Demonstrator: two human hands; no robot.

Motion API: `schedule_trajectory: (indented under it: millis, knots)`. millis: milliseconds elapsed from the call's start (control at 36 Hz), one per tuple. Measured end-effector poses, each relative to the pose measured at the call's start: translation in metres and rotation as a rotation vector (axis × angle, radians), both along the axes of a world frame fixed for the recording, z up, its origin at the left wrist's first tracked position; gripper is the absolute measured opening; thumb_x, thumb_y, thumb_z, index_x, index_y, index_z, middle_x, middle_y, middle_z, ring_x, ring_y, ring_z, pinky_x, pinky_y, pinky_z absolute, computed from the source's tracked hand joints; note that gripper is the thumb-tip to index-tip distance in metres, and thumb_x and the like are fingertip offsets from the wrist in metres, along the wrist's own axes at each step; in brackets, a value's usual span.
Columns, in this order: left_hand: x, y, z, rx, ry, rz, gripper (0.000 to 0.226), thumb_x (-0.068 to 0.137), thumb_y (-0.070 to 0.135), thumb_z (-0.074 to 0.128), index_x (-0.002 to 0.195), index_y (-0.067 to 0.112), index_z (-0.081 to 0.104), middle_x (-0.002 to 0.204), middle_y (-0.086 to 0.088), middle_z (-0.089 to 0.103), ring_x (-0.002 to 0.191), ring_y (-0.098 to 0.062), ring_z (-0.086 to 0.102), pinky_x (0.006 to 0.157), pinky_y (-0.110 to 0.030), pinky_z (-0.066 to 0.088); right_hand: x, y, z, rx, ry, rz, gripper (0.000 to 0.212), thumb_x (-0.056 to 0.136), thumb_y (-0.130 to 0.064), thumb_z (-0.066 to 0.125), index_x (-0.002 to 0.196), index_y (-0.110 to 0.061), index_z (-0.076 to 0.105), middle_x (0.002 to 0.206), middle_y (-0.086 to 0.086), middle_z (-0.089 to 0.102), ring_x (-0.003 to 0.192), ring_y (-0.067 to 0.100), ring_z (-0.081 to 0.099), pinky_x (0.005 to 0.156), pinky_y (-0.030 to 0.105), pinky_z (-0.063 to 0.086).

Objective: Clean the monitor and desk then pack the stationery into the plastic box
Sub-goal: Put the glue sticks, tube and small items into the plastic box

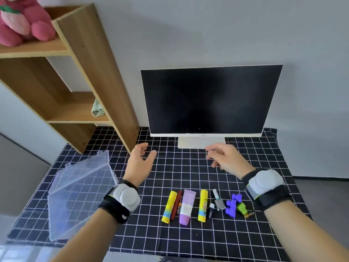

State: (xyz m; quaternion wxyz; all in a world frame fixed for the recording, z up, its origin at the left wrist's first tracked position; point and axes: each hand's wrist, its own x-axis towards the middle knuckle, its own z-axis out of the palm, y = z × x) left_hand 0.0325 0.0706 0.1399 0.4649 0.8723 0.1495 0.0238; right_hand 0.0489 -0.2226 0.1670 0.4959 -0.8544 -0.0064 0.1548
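A white-framed monitor (209,99) with a dark screen stands at the back of the desk, which is covered by a black grid-pattern cloth (170,167). A clear plastic box (79,193) lies open at the left, its lid raised. Stationery sits in a row near the front: a yellow marker (169,207), a red pen (175,205), a purple tube (186,208), another yellow marker (203,205), a small bottle (218,200), a purple block (233,205) and a green piece (242,208). My left hand (139,163) and my right hand (226,157) hover empty above the cloth, fingers apart.
A wooden shelf unit (90,72) stands at the left rear. A crumpled pale green cloth (97,109) lies on its lower shelf and a pink plush toy (22,21) sits on the top one. A grey wall is behind the monitor.
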Motion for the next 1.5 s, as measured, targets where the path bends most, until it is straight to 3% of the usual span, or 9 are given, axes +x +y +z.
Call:
schedule_trajectory:
  millis: [250,472,556,667,806,944,1278,1361,1500]
  knots:
    - [-0.043,-0.076,-0.024,0.039,0.1,-0.057,0.053,0.094,0.043,0.063,0.14,0.024,0.046,0.139,0.008,0.051,0.125,-0.007,0.048,0.103,-0.029,0.04,-0.027,-0.073,-0.038,-0.004,0.046,0.014,0.02,0.096,-0.022,0.058,0.115,-0.022,0.064,0.093,-0.002,0.073,0.065,0.012,0.067,0.059,0.024,0.052]
    - [-0.07,-0.124,-0.042,0.067,0.201,-0.117,0.057,0.093,0.041,0.064,0.143,0.022,0.044,0.142,0.009,0.049,0.126,-0.006,0.046,0.098,-0.023,0.037,-0.045,-0.115,-0.074,-0.05,0.076,0.041,0.023,0.095,-0.026,0.06,0.117,-0.023,0.063,0.093,-0.003,0.072,0.068,0.014,0.07,0.073,0.028,0.058]
    - [-0.076,-0.138,-0.051,0.095,0.24,-0.178,0.056,0.093,0.042,0.064,0.141,0.022,0.045,0.138,0.011,0.048,0.115,-0.003,0.048,0.091,-0.019,0.038,-0.05,-0.124,-0.085,-0.073,0.073,0.03,0.022,0.093,-0.025,0.062,0.115,-0.023,0.064,0.091,-0.004,0.071,0.066,0.011,0.069,0.075,0.03,0.058]
    - [-0.081,-0.154,-0.071,0.201,0.305,-0.271,0.057,0.088,0.051,0.063,0.137,0.026,0.05,0.134,0.008,0.052,0.12,-0.013,0.052,0.104,-0.038,0.044,-0.057,-0.136,-0.106,-0.129,0.084,0.027,0.026,0.089,-0.03,0.067,0.115,-0.024,0.064,0.088,-0.006,0.071,0.076,0.009,0.068,0.083,0.038,0.056]
    - [-0.082,-0.178,-0.092,0.355,0.328,-0.43,0.055,0.087,0.053,0.065,0.134,0.028,0.05,0.134,0.007,0.051,0.126,-0.016,0.046,0.108,-0.039,0.038,-0.07,-0.146,-0.126,-0.22,0.109,0.0,0.028,0.086,-0.031,0.07,0.113,-0.026,0.063,0.085,-0.008,0.07,0.08,0.006,0.065,0.078,0.032,0.054]
    - [-0.08,-0.2,-0.112,0.505,0.318,-0.602,0.063,0.084,0.057,0.064,0.139,0.031,0.046,0.142,0.01,0.045,0.135,-0.015,0.037,0.11,-0.035,0.028,-0.086,-0.155,-0.145,-0.276,0.172,-0.03,0.032,0.084,-0.031,0.072,0.114,-0.024,0.063,0.085,-0.007,0.068,0.078,0.008,0.064,0.078,0.036,0.055]
    - [-0.068,-0.253,-0.15,0.695,0.253,-0.887,0.081,0.081,0.051,0.071,0.148,0.027,0.034,0.155,0.006,0.033,0.145,-0.02,0.022,0.118,-0.042,0.015,-0.105,-0.163,-0.18,-0.457,0.206,-0.08,0.046,0.078,-0.047,0.071,0.117,-0.026,0.06,0.075,-0.012,0.058,0.076,0.009,0.061,0.07,0.033,0.053]
    - [-0.065,-0.262,-0.158,0.757,0.256,-0.931,0.083,0.082,0.05,0.071,0.15,0.025,0.032,0.156,0.005,0.031,0.146,-0.021,0.02,0.119,-0.045,0.016,-0.106,-0.159,-0.185,-0.527,0.185,-0.083,0.05,0.079,-0.053,0.069,0.12,-0.027,0.058,0.082,-0.015,0.055,0.085,0.011,0.061,0.072,0.033,0.051]
    - [-0.058,-0.267,-0.168,0.821,0.236,-0.947,0.079,0.081,0.048,0.072,0.146,0.023,0.036,0.147,0.004,0.04,0.14,-0.021,0.029,0.116,-0.046,0.023,-0.107,-0.15,-0.193,-0.567,0.152,-0.096,0.056,0.079,-0.056,0.066,0.124,-0.025,0.056,0.111,-0.006,0.062,0.097,0.016,0.062,0.076,0.035,0.052]
